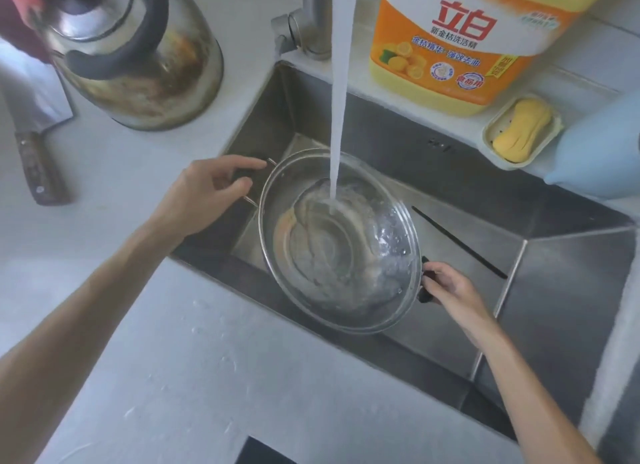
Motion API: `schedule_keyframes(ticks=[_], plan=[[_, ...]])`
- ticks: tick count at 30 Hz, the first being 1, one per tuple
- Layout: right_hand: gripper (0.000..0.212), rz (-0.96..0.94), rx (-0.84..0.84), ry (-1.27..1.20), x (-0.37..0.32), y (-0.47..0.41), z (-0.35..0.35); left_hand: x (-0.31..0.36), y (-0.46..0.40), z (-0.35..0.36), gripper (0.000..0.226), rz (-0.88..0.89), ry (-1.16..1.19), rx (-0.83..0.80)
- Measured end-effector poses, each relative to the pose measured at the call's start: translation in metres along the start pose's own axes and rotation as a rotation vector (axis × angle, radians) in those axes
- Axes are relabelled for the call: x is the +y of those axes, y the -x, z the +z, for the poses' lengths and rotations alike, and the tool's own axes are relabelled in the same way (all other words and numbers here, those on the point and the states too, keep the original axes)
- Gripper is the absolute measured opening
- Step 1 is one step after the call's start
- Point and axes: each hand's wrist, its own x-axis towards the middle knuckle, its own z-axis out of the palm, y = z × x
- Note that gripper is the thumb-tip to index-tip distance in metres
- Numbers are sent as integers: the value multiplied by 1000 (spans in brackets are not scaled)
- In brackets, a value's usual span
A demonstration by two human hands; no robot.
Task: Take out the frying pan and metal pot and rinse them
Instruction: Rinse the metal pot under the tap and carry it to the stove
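Metal pot [341,241] sits tilted inside the sink [561,273], under the running water stream [341,92] that swirls in its bottom. Left hand [204,193] curls round the dark handle on the pot's far-left side; right hand [450,287] grips the opposite handle. On the counter [207,359] stand a stained kettle [138,58], a detergent bottle [460,40], and what looks like a yellow sponge [523,129] in its tray.

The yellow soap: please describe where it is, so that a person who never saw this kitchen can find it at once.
Start at the steel sink and follow its back edge to the right, past the big orange detergent bottle. Just right of the bottle stands a small pale soap dish, and the yellow soap lies in it. It is the only small, waisted yellow bar there; the bottle is far larger.
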Motion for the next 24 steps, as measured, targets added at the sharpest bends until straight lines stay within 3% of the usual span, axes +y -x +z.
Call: schedule_keyframes(ticks=[4,7,10,16,21,24], plan=[[17,-10,37,-82,-13,10,-10,-4,-5,-8,24,-118,-104,-163],[17,-61,107,7,-28,21,-31,-22,-3,5,19,-188,-279,-437],[31,-139,167,166,-44,35,-47,-40,3,33,18,-245,-304,-524],[39,-360,330,270,-48,56,-44,-40,15,68,18,-219,-301,-260],[39,-232,370,116,-22,46,-26,-25,24,41,31,-92,-186,-75],[33,-153,277,72,-14,40,-5,-1,30,17,29,5,-180,20]])
